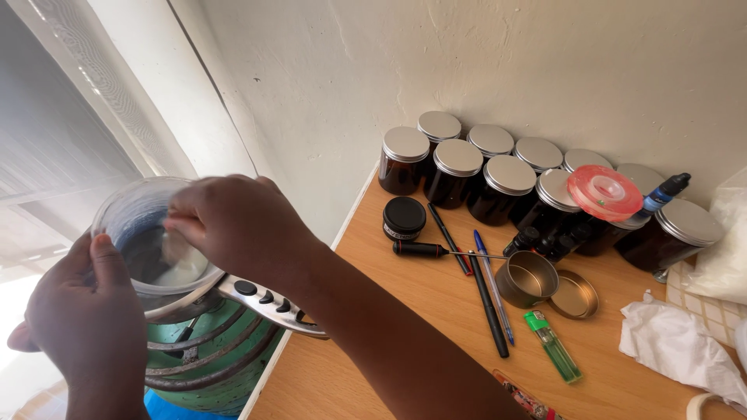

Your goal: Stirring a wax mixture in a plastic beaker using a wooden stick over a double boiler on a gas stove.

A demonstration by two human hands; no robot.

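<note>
Right hand (233, 222) is over the mouth of the clear plastic container (148, 233), fingers bunched together and pinched on something small and pale that I can't make out, maybe a spoon or stick, dipped toward the pale liquid at the bottom. Left hand (74, 311) is wrapped on the near side of the container, thumb up over the rim, clamped to steady it. Container sits on top of a green metal stove (218, 365) with curved wire rings, off the left edge of the wooden worktop (405, 327); a steel handle with black rivets (268, 299) pokes out from under it, so it looks like it rests in a pot there. My read: stirring or scraping step, mid-way, contents already in the container. Next move calls for a firm left-hand grip so the container doesn't tip off the stove, and small slow wrist circles with the right. On the worktop, well apart from my hands: a row of dark jars with silver lids (459, 167) by the wall, one small black-lidded jar (405, 218), pens (490, 299), an open gold tin (527, 278) with its lid (574, 294) just beside, green lighter (554, 346), pink round lid (604, 192) atop the jars, crumpled tissue (677, 346).
</note>
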